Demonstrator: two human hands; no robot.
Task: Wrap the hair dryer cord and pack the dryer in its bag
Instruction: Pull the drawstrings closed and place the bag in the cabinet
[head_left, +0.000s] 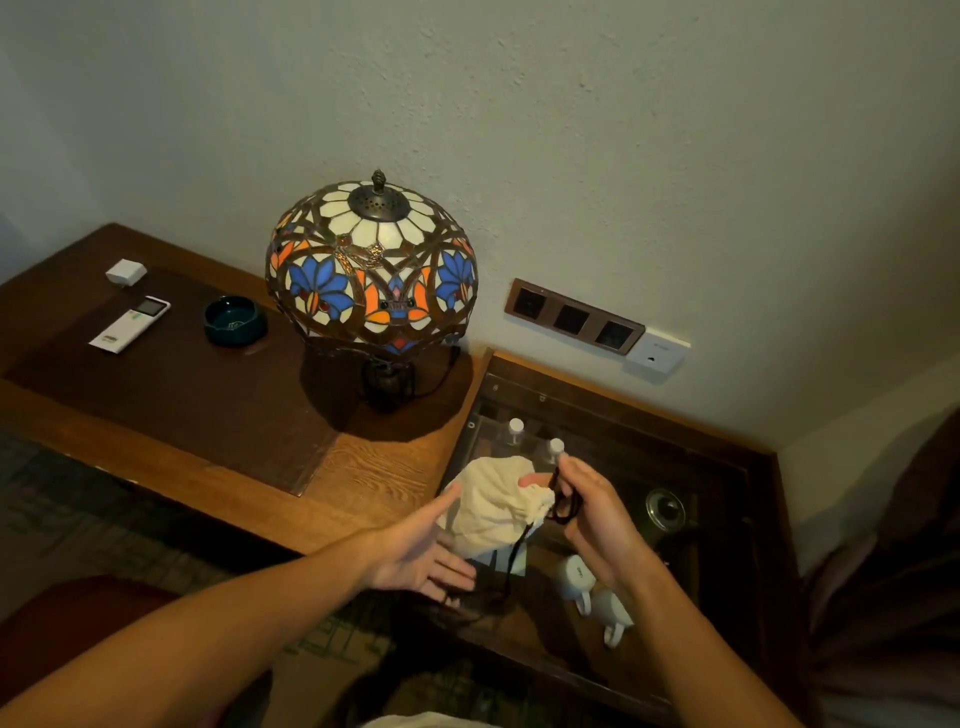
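Observation:
A cream cloth drawstring bag (491, 506) bulges full, its neck gathered shut toward the right. My right hand (592, 512) pinches the bag's dark drawstring (563, 501) at the neck; a loop of the cord hangs down below the bag. My left hand (421, 551) is spread flat, palm against the bag's lower left side. The hair dryer itself is hidden; whether it is inside the bag cannot be seen.
A stained-glass lamp (371, 270) stands on the wooden desk (379, 467), with a remote (130, 325), a white adapter (125, 272) and a dark ashtray (235, 319) further left. Below the bag, a glass-topped cabinet (727, 499) holds bottles, white mugs (595, 597) and a kettle. Wall sockets (574, 317) sit behind.

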